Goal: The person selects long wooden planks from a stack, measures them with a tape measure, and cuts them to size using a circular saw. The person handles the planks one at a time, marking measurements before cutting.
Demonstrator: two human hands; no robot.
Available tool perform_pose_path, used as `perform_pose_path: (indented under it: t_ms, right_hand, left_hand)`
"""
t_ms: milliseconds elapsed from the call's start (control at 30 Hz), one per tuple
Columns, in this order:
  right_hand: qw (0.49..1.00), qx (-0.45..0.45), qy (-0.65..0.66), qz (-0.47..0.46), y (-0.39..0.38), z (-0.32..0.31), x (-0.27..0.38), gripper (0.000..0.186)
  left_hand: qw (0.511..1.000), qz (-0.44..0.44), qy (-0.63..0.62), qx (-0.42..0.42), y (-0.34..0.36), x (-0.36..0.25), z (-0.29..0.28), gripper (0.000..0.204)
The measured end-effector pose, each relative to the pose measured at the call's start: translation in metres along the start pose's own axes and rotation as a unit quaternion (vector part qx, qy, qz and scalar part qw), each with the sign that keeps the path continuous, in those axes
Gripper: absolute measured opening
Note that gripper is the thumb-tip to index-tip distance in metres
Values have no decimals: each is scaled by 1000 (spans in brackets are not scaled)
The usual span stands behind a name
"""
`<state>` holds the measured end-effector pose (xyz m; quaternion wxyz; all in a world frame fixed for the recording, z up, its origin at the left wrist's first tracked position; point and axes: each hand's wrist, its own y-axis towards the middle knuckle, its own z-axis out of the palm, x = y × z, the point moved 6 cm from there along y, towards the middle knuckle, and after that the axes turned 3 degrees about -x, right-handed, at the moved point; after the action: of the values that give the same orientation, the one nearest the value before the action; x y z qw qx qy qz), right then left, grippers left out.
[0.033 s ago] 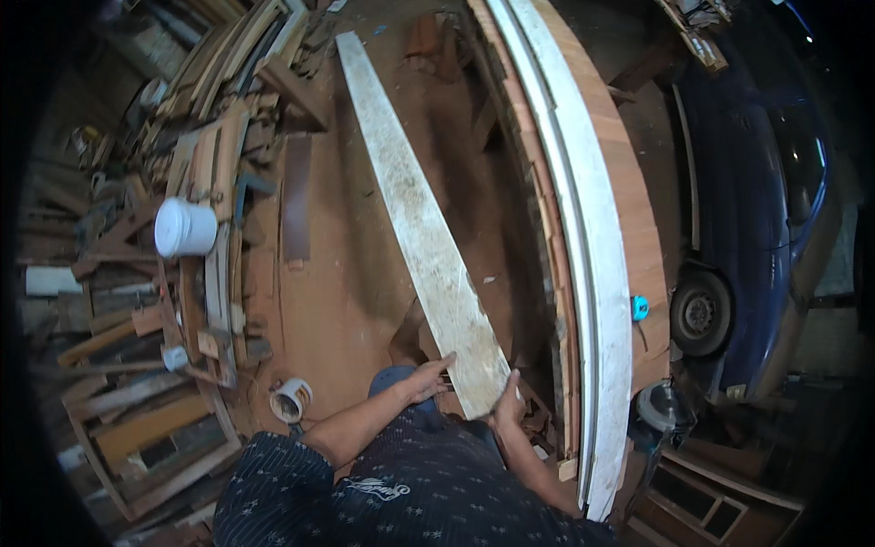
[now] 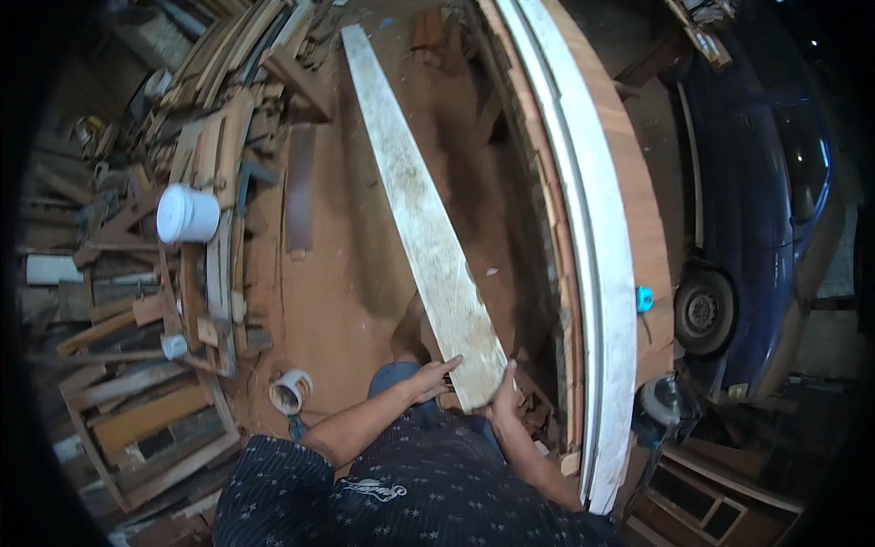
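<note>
A long whitish plank (image 2: 415, 201), stained brown along its face, stretches away from my body toward the far left, with its near end just in front of my shirt. My left hand (image 2: 428, 381) grips the plank's left edge near that end, thumb on top and fingers partly hidden underneath. At the right corner of the same end, my right hand (image 2: 503, 394) holds the other edge, its thumb against the side. The far end lies above the brown floor; whether it rests on anything I cannot tell.
To the right runs a long workbench with white boards (image 2: 597, 228) and a teal tape measure (image 2: 644, 299). Beyond it stands a blue vehicle (image 2: 752, 210). On the left are stacked timber (image 2: 223, 155), a white lidded bucket (image 2: 187, 214), a wooden frame (image 2: 150, 438) and an open pail (image 2: 292, 390).
The whole view has shifted very slightly. Both hands keep the same hold on the plank.
</note>
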<state>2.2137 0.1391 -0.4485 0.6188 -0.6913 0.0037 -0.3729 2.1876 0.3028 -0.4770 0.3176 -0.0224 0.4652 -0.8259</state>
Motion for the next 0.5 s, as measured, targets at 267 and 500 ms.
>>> perform_pose_path:
  t_ms: [267, 500]
  right_hand:
    - [958, 130, -252, 48, -16, -10, -149, 69]
    - [954, 169, -245, 38, 35, -31, -305, 66]
  left_hand:
    - [917, 111, -66, -378, -67, 123, -107, 64]
    - [844, 210, -425, -251, -36, 249, -205, 70]
